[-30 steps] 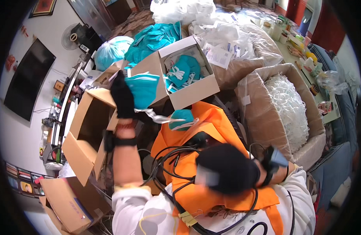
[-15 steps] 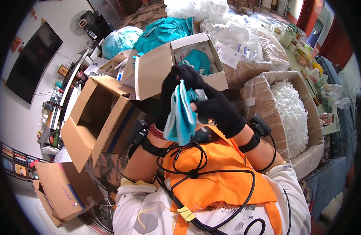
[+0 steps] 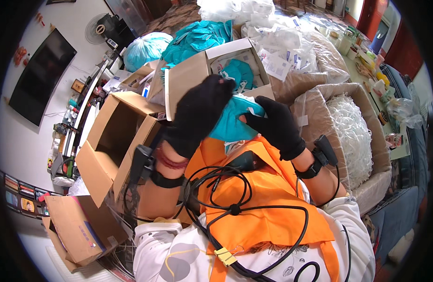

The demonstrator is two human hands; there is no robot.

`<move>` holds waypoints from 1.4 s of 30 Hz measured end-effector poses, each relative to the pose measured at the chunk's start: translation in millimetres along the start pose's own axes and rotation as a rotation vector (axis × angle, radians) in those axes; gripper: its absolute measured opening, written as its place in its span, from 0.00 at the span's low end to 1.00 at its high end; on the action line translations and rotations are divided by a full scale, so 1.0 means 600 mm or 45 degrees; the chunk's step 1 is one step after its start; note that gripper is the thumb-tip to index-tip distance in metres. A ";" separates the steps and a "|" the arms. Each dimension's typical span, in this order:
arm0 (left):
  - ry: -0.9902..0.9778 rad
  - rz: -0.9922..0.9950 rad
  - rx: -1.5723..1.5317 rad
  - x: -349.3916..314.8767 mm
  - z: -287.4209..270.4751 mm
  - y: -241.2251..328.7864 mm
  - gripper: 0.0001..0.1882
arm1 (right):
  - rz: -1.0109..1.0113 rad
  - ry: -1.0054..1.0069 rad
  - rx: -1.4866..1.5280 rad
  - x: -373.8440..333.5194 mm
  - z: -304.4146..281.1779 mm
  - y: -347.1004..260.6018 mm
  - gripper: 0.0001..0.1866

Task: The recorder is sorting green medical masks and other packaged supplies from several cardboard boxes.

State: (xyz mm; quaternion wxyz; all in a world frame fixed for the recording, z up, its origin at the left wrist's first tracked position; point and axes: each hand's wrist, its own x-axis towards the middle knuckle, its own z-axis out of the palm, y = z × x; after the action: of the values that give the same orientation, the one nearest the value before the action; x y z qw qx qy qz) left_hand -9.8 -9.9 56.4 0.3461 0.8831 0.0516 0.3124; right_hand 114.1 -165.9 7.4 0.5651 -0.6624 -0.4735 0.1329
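Note:
A teal face mask [image 3: 234, 121] with white edging is stretched out between my hands, above the orange apron. My right hand [image 3: 276, 128], in a black glove with a bare fingertip showing, pinches the mask's right edge. My left hand [image 3: 197, 115], gloved in black too, is closed at the mask's upper left; its back hides most of its grip. Just beyond them stands an open carton [image 3: 188, 89] with flaps folded out, holding more teal masks [image 3: 238, 74] and white packets. A bit of white strap or packet shows under the held mask.
A teal mask heap [image 3: 197, 40] lies at the back, beside a tied bag [image 3: 146, 50]. An open brown box [image 3: 120, 136] stands left; a plastic-lined box of white strings [image 3: 350, 136] stands right. Packets [image 3: 280, 51] fill another box behind. Black cables [image 3: 235, 207] loop over my apron.
My hands have moved apart, the left one left and toward me, the right one rightward. The mask, folded and hanging upright before, is now spread flatter between them.

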 end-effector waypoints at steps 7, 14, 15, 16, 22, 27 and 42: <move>0.251 0.040 0.639 -0.016 0.039 -0.024 0.10 | -0.102 -0.050 0.066 -0.003 0.002 0.000 0.25; 0.157 -0.049 0.394 -0.022 0.034 -0.056 0.10 | -0.190 -0.252 0.155 -0.010 -0.023 0.008 0.13; 0.143 -0.049 0.254 -0.023 0.042 -0.060 0.10 | -0.428 -0.108 0.388 -0.007 -0.014 0.003 0.12; 0.128 -0.052 0.114 -0.025 0.049 -0.064 0.10 | -0.397 -0.166 0.475 -0.006 -0.009 -0.003 0.12; 0.012 0.044 -0.141 -0.025 0.053 -0.076 0.10 | 0.025 -0.180 0.759 -0.013 0.018 -0.074 0.12; 0.049 0.082 0.111 -0.021 0.052 -0.087 0.10 | 0.142 -0.023 0.646 -0.028 0.052 -0.106 0.14; 0.675 0.159 0.519 -0.011 -0.132 -0.335 0.15 | -0.542 -0.665 -0.172 -0.113 0.053 -0.147 0.15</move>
State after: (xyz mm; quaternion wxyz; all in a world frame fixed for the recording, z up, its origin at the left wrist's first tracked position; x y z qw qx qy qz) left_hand -36.4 186.1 -31.6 0.1170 0.8236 0.1471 0.5351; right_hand 14.2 -206.4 50.0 0.3948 -0.5282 -0.7375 0.1455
